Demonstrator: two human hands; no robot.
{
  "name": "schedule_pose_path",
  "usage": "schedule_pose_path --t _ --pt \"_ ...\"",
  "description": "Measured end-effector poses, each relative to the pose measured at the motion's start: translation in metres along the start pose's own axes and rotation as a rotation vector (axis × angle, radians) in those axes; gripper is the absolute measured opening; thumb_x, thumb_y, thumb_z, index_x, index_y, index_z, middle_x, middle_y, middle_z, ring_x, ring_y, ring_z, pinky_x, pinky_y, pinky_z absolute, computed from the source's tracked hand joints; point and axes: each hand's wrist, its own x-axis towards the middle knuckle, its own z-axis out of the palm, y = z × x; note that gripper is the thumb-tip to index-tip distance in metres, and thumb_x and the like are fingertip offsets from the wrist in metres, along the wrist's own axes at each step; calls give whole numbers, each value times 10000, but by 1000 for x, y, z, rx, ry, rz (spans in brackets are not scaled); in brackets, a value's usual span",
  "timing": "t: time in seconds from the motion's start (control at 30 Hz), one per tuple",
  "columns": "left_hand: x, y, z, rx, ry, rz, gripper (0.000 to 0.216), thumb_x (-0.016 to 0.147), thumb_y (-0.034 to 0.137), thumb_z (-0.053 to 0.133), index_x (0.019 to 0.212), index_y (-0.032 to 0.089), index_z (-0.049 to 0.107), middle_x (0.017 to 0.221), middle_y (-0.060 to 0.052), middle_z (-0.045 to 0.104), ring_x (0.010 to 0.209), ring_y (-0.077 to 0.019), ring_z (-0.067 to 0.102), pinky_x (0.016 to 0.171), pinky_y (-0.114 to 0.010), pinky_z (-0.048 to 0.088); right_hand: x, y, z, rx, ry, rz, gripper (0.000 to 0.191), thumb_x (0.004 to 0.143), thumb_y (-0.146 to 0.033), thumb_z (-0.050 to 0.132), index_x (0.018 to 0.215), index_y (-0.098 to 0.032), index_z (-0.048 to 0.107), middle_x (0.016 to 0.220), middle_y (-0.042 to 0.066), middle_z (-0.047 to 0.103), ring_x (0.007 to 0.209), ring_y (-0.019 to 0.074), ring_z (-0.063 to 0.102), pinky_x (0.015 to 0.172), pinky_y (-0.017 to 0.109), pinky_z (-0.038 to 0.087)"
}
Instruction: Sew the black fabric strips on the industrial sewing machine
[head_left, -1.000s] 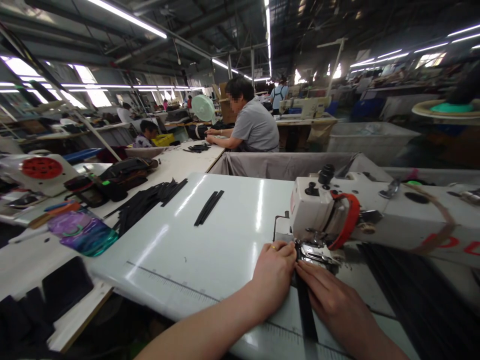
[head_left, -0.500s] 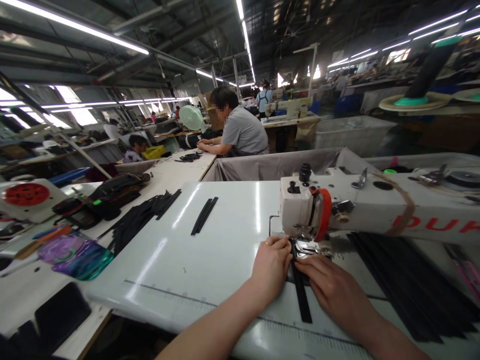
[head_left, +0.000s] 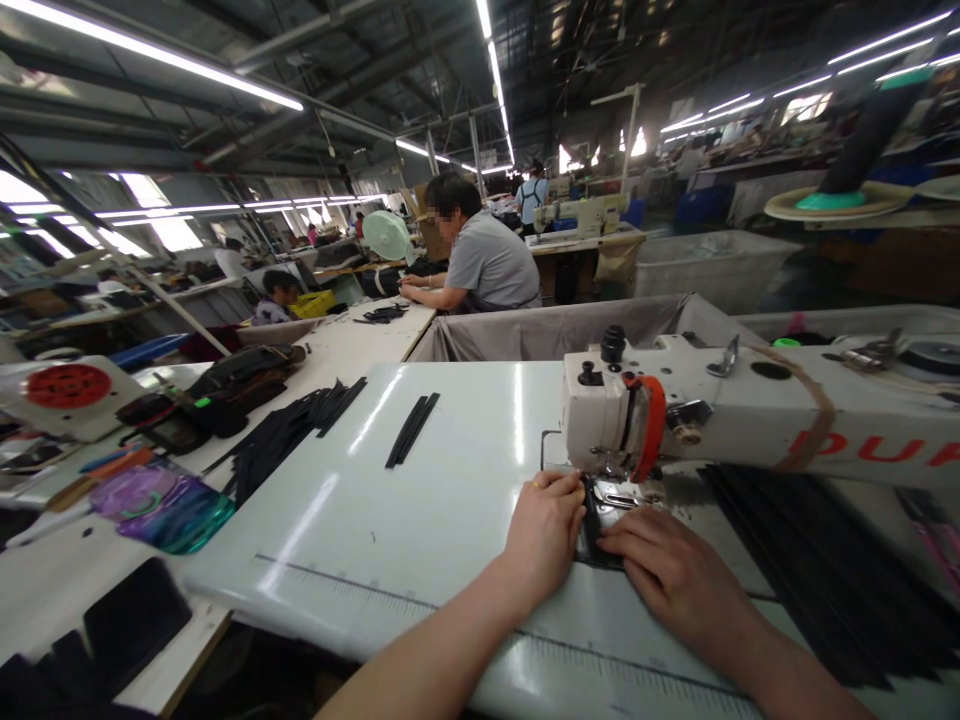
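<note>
At the head of a white sewing machine (head_left: 600, 425), a black fabric strip (head_left: 589, 525) lies by the needle area, mostly covered by fingers. My left hand (head_left: 546, 525) is closed, its curled fingertips on the strip's left side. From the right, my right hand (head_left: 667, 560) pinches the near part of the strip with fingers pressed together. A shiny metal plate (head_left: 619, 495) shows just beyond my right fingertips. The needle itself cannot be made out.
Two or three black strips (head_left: 412, 430) lie on the pale tabletop (head_left: 465, 480). More strips are piled at left (head_left: 292, 430) and right (head_left: 817, 570). A purple-teal pouch (head_left: 161, 505) rests at left. Beyond a fabric-lined bin (head_left: 495, 335), a co-worker (head_left: 491, 260) sits at a table.
The strip's long near end, which reached toward me over the table, no longer shows there; only a short part is visible between my hands. My right hand has shifted slightly right.
</note>
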Motion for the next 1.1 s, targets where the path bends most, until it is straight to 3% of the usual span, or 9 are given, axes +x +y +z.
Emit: schedule_pose_path --t 0.4,0.87,1.1 --pt "0 -1 2 2 11 27 182 939 147 499 875 166 668 1173 -81 668 1067 -225 565 970 -405 485 6 4 10 -243 -19 26 333 862 -48 409 1057 -167 650 993 81 668 866 233 618 764 378 543" --pt "-1 6 7 91 23 -46 195 956 154 458 1021 171 641 1254 -84 632 1095 -246 557 907 -431 494 0 6 17 -337 -33 23 359 836 -31 414 1103 -141 627 999 103 657 861 258 608 772 418 563" --pt "2 7 6 102 21 -51 217 970 159 433 959 163 649 1229 -74 645 1077 -243 554 919 -425 488 1 5 18 -347 -40 24 373 821 -22 426 1110 -137 632 1021 108 657 871 258 610 775 410 567"
